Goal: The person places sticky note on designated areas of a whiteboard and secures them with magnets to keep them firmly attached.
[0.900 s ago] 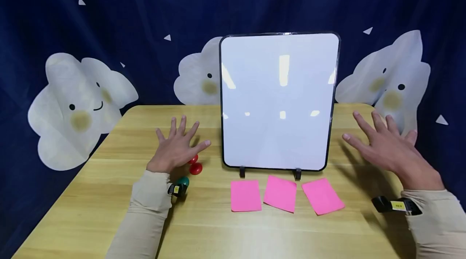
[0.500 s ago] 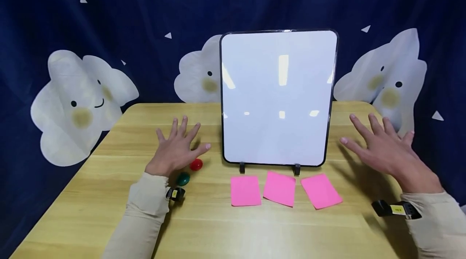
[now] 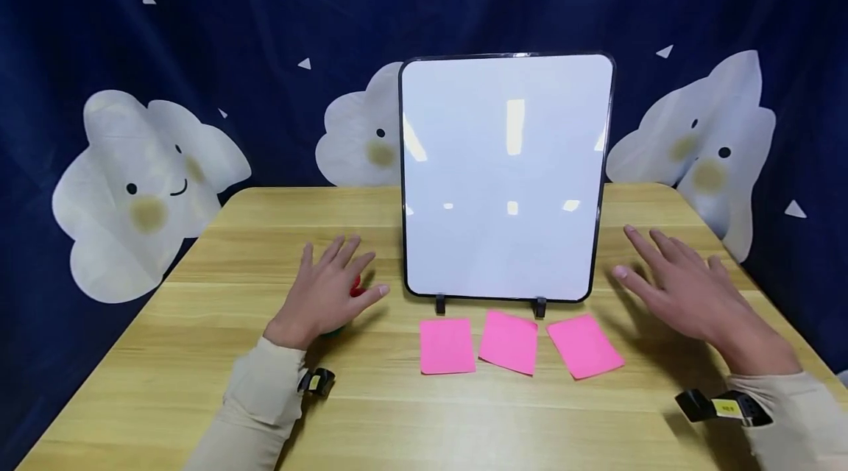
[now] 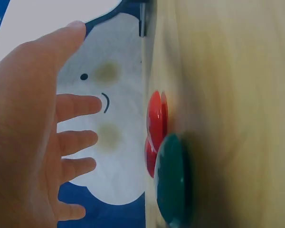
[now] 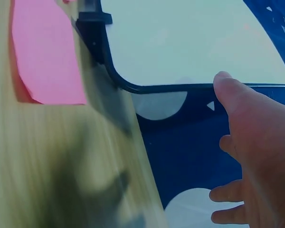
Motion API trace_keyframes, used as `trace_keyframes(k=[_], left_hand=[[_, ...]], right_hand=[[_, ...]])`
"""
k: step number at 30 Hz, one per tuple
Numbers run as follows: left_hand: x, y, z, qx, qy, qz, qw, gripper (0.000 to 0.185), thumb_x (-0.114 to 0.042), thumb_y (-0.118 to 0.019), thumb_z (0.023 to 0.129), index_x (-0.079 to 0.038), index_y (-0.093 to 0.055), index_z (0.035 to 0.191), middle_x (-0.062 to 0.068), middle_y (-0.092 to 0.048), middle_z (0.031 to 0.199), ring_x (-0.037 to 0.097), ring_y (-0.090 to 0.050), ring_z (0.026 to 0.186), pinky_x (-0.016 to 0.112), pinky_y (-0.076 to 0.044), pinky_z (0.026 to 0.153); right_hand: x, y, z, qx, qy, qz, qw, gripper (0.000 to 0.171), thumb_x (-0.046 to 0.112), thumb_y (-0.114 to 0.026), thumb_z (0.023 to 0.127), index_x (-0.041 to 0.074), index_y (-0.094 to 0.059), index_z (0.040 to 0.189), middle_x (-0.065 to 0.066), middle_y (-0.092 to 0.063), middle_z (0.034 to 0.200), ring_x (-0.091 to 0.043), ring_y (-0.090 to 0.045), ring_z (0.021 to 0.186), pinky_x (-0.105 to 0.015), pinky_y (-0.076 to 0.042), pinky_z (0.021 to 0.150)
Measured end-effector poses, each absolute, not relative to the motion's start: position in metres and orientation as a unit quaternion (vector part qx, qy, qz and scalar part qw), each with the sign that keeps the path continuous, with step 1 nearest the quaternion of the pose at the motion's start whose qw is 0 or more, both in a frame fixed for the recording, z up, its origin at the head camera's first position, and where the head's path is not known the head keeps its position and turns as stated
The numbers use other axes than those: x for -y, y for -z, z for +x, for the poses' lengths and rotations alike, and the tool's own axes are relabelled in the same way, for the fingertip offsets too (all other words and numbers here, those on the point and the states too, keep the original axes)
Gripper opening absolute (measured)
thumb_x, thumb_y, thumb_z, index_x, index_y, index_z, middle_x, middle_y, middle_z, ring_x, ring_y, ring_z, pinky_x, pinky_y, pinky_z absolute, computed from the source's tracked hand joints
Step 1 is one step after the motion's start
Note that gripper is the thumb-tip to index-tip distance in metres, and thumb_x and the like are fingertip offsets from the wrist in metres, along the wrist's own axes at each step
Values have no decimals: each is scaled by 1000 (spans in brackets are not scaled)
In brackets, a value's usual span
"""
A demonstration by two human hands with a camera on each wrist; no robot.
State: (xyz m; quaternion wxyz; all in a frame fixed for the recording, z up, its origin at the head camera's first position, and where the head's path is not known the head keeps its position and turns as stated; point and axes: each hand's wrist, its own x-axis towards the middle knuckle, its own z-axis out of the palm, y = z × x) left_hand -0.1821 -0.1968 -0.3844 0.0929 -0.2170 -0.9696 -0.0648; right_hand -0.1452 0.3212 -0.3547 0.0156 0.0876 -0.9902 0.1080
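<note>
Three magnets (image 4: 164,156): on bench (image 3: 199,353), under left hand (image 3: 327,294), fingers spread, untouched
Right hand (image 3: 689,294): spread, holding nothing, beside whiteboard (image 3: 506,176)

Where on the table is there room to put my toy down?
The table is bare along the near edge, in front of the three pink notes, and at the far left corner. It is crowded by the left hand, which hovers over the round magnets, and around the whiteboard.
</note>
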Motion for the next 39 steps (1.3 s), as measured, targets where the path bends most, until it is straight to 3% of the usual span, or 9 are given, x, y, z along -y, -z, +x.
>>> trace_keyframes(k=[11, 19, 27, 31, 35, 39], left_hand=[[196, 390, -167, 949, 91, -257, 158, 47, -45, -64, 96, -10, -69, 126, 16, -57, 139, 33, -49, 131, 67, -25, 109], [194, 391, -165, 944, 91, -271, 165, 39, -39, -67, 95, -11, -71, 121, 14, -62, 131, 31, -55, 125, 65, -30, 107], [190, 385, -170, 939, 90, -288, 163, 37, -38, -67, 95, -11, -73, 119, 12, -65, 126, 31, -59, 119, 63, -32, 107], [193, 381, -171, 940, 103, -285, 154, 37, -37, -66, 96, -10, -73, 120, 11, -66, 126, 32, -60, 118, 58, -38, 105], [201, 379, -173, 942, 111, -279, 150, 36, -35, -67, 95, -8, -73, 119, 10, -67, 122, 31, -63, 114, 51, -47, 96], [206, 376, -173, 942, 111, -283, 140, 37, -34, -68, 95, -7, -72, 119, 11, -68, 121, 30, -65, 109, 48, -52, 88]], right_hand=[[-311, 366, -132, 986, -101, 124, 39, 71, 53, -44, 104, 14, -24, 160, -32, -38, 149, -57, -38, 130, -72, -28, 96], [-303, 366, -134, 987, -101, 120, 20, 66, 52, -42, 105, 5, -44, 149, -32, -50, 140, -53, -47, 125, -69, -40, 92], [-297, 366, -139, 983, -127, 129, 41, 55, 47, -41, 106, 7, -56, 140, -22, -62, 130, -46, -58, 117, -65, -45, 84], [-294, 369, -140, 979, -138, 141, 57, 47, 45, -45, 106, 9, -65, 128, -16, -67, 123, -42, -62, 111, -63, -46, 83], [-290, 372, -142, 975, -144, 155, 60, 39, 43, -50, 104, 12, -71, 114, -7, -71, 108, -32, -67, 97, -56, -49, 79], [-288, 373, -141, 975, -140, 162, 54, 36, 43, -53, 103, 13, -71, 110, 1, -70, 96, -21, -66, 86, -48, -50, 73]])
